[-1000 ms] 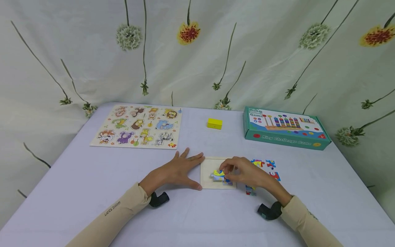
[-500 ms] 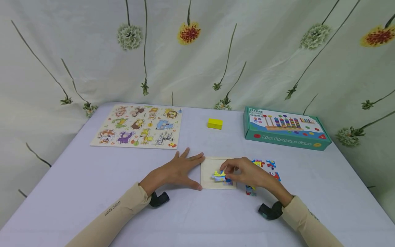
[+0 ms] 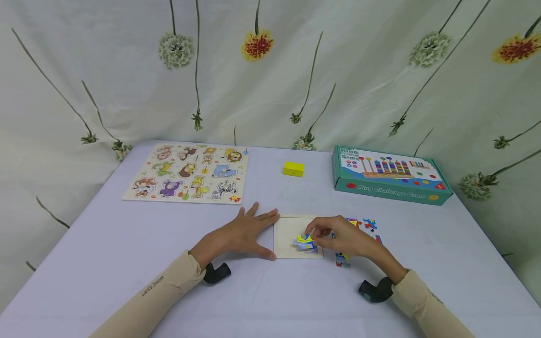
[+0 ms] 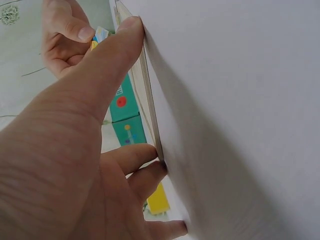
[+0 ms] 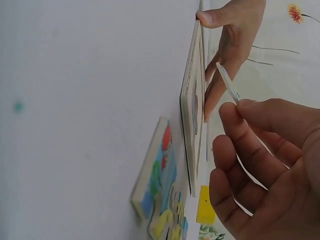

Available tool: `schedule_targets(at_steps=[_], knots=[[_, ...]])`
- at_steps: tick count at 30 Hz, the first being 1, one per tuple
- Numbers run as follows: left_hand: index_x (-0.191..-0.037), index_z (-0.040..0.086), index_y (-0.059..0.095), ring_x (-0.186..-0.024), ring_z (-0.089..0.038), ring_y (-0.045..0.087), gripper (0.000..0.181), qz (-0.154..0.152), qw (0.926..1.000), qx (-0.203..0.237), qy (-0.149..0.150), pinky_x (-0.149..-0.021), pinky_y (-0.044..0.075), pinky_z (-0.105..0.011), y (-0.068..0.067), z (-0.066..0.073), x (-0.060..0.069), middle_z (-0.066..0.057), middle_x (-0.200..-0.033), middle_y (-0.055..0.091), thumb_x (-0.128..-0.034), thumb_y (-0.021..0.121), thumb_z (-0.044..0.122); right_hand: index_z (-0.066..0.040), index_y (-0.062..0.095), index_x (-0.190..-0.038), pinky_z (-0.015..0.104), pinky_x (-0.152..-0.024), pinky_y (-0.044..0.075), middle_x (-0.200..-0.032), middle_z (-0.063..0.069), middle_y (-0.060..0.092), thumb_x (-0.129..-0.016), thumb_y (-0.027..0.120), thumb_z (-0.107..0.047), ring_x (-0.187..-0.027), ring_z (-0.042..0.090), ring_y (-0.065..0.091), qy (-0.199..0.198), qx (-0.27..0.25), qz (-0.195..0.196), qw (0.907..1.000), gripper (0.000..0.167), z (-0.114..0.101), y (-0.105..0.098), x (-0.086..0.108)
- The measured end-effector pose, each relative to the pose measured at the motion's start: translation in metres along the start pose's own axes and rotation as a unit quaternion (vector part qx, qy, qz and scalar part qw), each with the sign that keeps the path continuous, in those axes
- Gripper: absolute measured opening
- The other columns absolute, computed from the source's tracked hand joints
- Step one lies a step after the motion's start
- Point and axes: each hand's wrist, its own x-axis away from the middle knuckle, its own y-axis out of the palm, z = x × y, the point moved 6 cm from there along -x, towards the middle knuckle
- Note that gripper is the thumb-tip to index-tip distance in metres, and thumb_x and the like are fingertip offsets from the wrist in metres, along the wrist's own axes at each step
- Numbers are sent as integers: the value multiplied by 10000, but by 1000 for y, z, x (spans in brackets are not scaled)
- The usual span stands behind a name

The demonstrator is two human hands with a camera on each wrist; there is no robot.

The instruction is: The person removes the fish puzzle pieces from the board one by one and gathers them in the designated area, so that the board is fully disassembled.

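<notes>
A shallow wooden puzzle tray [image 3: 289, 227] lies flat on the table. My left hand [image 3: 243, 234] has its fingers spread, with the thumb and fingertips touching the tray's left edge; the left wrist view shows the thumb [image 4: 131, 31] on its rim. Between thumb and index finger, my right hand [image 3: 340, 234] pinches a blue and yellow jigsaw piece [image 3: 303, 242], held tilted above the tray's lower right part. Under it, another jigsaw piece [image 5: 195, 107] lies inside the tray. Several loose jigsaw pieces [image 3: 370, 224] lie to the right, partly hidden by the right hand.
An animal puzzle board [image 3: 186, 173] lies at the back left. A yellow block [image 3: 293, 169] sits at the back middle, and a green Ring Challenge Game box [image 3: 390, 176] at the back right. Behind the table hangs a flower-patterned cloth [image 3: 270, 84].
My right hand has shifted slightly to the right over the tray, still pinching the jigsaw piece. The left hand stays in place on the tray's edge.
</notes>
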Motion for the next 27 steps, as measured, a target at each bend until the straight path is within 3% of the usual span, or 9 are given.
schedule_targets(at_steps=[8, 15, 27], knots=[[-1526, 251, 266, -1468, -345, -37, 997, -9, 10000, 30, 2, -1151, -11, -580, 0, 1, 2, 136, -1587, 160, -722, 732, 613, -120, 643, -1104, 268, -774, 514, -845, -25, 663, -915, 647, -123, -797, 138, 594, 54, -328, 6, 9994, 190, 7, -4, 11], [-1525, 240, 273, -1467, -350, -34, 995, 16, 10000, 8, 41, -1151, -10, -582, -1, 0, 1, 126, -1588, 167, -723, 732, 611, -148, 638, -1092, 248, -704, 503, -817, -31, 640, -915, 652, -143, -767, 127, 582, 181, -326, 147, 9992, 177, 14, -10, 20], [-1526, 229, 271, -1464, -368, -40, 992, 0, 10000, 25, 79, -1145, -13, -595, -1, 0, 2, 109, -1591, 166, -730, 730, 603, -165, 640, -1077, 245, -709, 492, -809, -22, 652, -914, 653, -158, -770, 140, 597, 378, -269, 305, 9985, 163, 21, -16, 36]])
